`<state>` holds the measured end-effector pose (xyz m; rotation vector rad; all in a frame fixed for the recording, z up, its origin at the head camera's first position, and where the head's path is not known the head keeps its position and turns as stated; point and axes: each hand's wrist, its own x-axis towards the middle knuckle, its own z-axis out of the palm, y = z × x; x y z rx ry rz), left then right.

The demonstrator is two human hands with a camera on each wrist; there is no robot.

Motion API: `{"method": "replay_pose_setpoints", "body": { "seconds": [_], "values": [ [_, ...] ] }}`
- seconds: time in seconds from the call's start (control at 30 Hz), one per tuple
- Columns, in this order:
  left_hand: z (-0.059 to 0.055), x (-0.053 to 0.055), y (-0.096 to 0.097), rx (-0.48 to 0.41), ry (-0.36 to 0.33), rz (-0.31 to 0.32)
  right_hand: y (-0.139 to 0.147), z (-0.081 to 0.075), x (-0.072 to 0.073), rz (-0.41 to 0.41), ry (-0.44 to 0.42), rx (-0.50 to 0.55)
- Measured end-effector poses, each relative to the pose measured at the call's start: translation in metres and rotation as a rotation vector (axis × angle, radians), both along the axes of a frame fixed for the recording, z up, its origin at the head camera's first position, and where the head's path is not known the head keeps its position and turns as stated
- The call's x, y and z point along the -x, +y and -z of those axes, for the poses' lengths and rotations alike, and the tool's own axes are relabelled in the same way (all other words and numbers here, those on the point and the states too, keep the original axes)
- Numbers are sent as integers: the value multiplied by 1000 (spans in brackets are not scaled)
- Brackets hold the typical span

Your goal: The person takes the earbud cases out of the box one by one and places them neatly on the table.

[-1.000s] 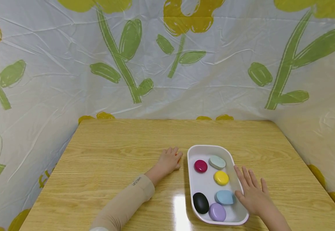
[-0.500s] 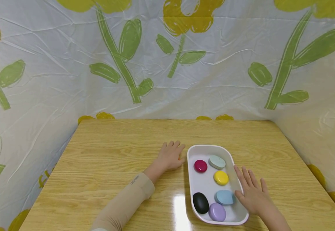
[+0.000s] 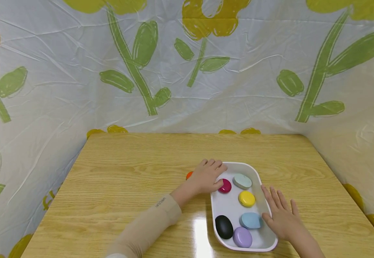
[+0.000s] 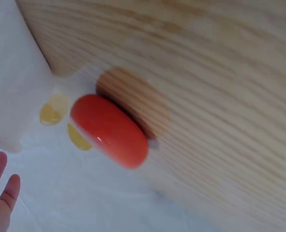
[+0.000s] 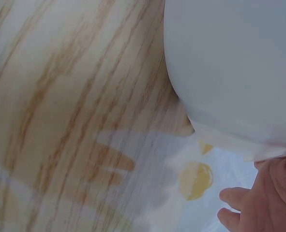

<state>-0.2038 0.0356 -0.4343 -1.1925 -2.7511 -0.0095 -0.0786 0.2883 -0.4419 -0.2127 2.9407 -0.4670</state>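
Observation:
My left hand [image 3: 207, 176] is over the left rim of a white tray [image 3: 211, 208], fingers spread, overlapping a crimson round piece [image 3: 226, 186] inside. Behind its wrist, a smooth orange-red oval piece [image 4: 109, 130] lies on the table, mostly hidden in the head view [image 3: 189, 175]. My right hand [image 3: 283, 218] stays at the tray's right side, fingers extended and thumb at the rim. Also in the tray are a pale green oval [image 3: 242, 181], a yellow round piece [image 3: 247, 198], a light blue piece [image 3: 251, 220], a black oval [image 3: 224, 227] and a lilac round piece [image 3: 242, 237].
The tray stands on a wood-grain table [image 3: 135, 157], right of its middle. A white sheet [image 3: 245, 89] printed with yellow flowers and green leaves hangs behind the table and along both sides.
My left hand has come off the orange-red oval piece and moved right, from the table to over the tray's left rim. The oval piece shows behind it. My right hand has kept its place.

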Motion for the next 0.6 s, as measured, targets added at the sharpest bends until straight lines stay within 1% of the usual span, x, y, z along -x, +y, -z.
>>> {"method": "replay_pose_setpoints", "body": {
  "seconds": [0.07,0.2,0.3,0.43,0.6],
  "values": [
    [0,-3,6,36,-7,24,1,1,1,-2,4,-1],
    [1,-8,15,72,-21,59,1,1,1,-6,9,-3],
    [2,-10,22,104,8,70,1,2,2,-5,9,-3],
    [4,-11,31,159,21,64,1,1,1,-2,8,-9],
    [7,-11,40,224,-9,28,1,1,2,-2,-3,1]
  ]
}}
